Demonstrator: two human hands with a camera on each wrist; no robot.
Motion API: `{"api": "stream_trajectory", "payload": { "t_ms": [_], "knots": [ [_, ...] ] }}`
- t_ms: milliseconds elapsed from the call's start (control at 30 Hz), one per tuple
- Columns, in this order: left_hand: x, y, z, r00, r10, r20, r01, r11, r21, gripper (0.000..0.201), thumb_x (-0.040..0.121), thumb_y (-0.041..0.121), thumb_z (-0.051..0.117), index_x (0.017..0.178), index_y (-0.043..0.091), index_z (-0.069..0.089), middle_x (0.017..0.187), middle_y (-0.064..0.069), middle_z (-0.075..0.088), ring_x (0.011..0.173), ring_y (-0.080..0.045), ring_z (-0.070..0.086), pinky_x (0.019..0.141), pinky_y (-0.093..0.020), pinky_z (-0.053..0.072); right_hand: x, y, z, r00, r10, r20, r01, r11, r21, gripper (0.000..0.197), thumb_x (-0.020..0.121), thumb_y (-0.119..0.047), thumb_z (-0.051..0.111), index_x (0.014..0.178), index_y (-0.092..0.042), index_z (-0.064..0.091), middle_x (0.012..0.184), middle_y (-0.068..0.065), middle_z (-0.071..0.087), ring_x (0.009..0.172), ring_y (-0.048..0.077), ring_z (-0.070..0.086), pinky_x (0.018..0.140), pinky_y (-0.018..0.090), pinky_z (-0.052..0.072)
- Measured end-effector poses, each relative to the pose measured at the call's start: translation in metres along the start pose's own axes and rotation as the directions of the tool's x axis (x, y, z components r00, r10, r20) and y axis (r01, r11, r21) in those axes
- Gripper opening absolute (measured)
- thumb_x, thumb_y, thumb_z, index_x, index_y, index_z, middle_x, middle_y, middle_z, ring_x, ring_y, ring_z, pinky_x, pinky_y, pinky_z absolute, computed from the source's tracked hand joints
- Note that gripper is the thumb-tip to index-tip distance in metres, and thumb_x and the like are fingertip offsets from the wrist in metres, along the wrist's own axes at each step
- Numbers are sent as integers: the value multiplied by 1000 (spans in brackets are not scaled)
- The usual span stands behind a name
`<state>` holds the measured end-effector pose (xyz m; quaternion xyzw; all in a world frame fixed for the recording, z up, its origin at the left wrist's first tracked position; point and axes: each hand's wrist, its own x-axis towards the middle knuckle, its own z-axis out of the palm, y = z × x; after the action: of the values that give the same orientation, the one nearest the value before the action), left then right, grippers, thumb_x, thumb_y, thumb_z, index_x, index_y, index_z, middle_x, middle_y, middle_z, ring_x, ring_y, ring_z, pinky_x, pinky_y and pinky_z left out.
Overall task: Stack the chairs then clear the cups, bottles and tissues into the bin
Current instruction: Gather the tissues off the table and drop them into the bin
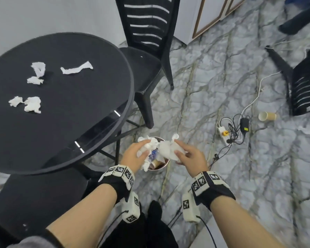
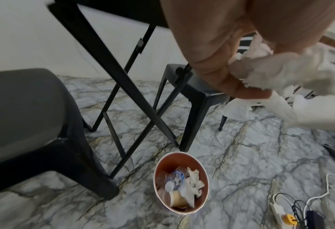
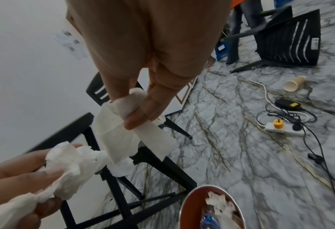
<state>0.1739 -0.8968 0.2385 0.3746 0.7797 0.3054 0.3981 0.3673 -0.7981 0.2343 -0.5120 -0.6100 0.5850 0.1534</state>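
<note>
Directly over the bin, left hand and right hand each clutch crumpled tissues, positioned for a straight drop. Beyond, loose tissues remain on the table; a cup lies on the floor.

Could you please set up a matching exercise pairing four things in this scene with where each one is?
Things:
1. paper cup
2. plastic bottle
3. torn tissues
4. power strip

Places:
A. on the round table
B. lying on its side on the floor, near the tipped chair
C. inside the bin
D. on the floor among tangled cables

Pairs: 1-B, 2-C, 3-A, 4-D
</note>
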Motion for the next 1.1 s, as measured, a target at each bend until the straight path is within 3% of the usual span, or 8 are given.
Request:
{"api": "stream_trajectory", "payload": {
  "t_ms": [167, 267, 433, 600, 700, 867, 1000, 1100],
  "knots": [
    [47, -62, 49, 996, -71, 47, 71, 997, 13, 39, 89, 16, 57, 127, 24, 55, 131, -8, 53, 122, -22, 48, 100, -23, 31, 34, 75, 22, 989, 137, -57, -131, 986, 106, 39, 86, -7, 65, 120, -25, 62, 113, 2, 62, 87, 23, 65, 64, 26, 60],
    [69, -105, 77, 990, -139, 29, 139, 990, 7, 39, 88, 17, 58, 126, 25, 55, 132, -9, 52, 121, -23, 49, 101, -26, 34, 55, 124, 39, 977, 204, -58, -197, 974, 108, 39, 86, -5, 64, 124, -17, 61, 116, 7, 62, 87, 22, 64, 65, 28, 60],
    [124, -179, 123, 980, -199, -28, 199, 980, 5, 36, 83, 28, 60, 118, 35, 58, 125, -3, 56, 112, -24, 55, 101, -37, 43, 113, 204, 77, 980, 196, -38, -197, 980, -28, 40, 84, -15, 65, 123, -24, 62, 122, 6, 65, 101, 26, 65, 84, 46, 57],
    [184, -225, 161, 972, -206, -116, 209, 978, 18, 34, 85, 22, 58, 119, 27, 58, 124, 2, 58, 114, -22, 54, 93, -22, 37, 170, 255, 112, 985, 174, 20, -166, 963, -211, 48, 87, -17, 59, 134, -23, 52, 135, 4, 56, 116, 24, 58, 101, 42, 47],
    [204, -239, 178, 984, -156, -82, 162, 984, 74, 40, 87, 19, 58, 127, 17, 52, 133, -7, 52, 122, -25, 49, 101, -28, 34, 185, 275, 124, 969, 228, 97, -189, 933, -307, 55, 89, -25, 57, 140, -35, 40, 142, 3, 49, 122, 26, 53, 105, 37, 43],
    [177, -235, 170, 995, -97, 2, 94, 970, 223, 43, 88, 17, 55, 131, 15, 49, 141, -7, 44, 130, -23, 42, 108, -29, 30, 161, 256, 122, 973, 222, 65, -192, 932, -307, 52, 90, -22, 54, 140, -30, 42, 143, 5, 50, 129, 22, 48, 107, 28, 36],
    [124, -175, 133, 998, -64, -4, 64, 991, 118, 35, 89, 12, 54, 124, 14, 55, 131, -5, 53, 120, -20, 50, 97, -19, 32, 110, 194, 102, 981, 192, -10, -191, 968, -161, 46, 89, -17, 56, 134, -27, 51, 129, 8, 60, 104, 25, 63, 97, 41, 50],
    [79, -115, 94, 999, 27, -41, -26, 999, 31, 33, 89, 10, 52, 120, 20, 57, 127, -2, 56, 112, -17, 55, 98, -26, 41, 64, 136, 85, 991, 116, -62, -121, 988, -93, 44, 89, -19, 55, 131, -32, 53, 116, 0, 64, 89, 17, 66, 85, 43, 56]
  ]
}}
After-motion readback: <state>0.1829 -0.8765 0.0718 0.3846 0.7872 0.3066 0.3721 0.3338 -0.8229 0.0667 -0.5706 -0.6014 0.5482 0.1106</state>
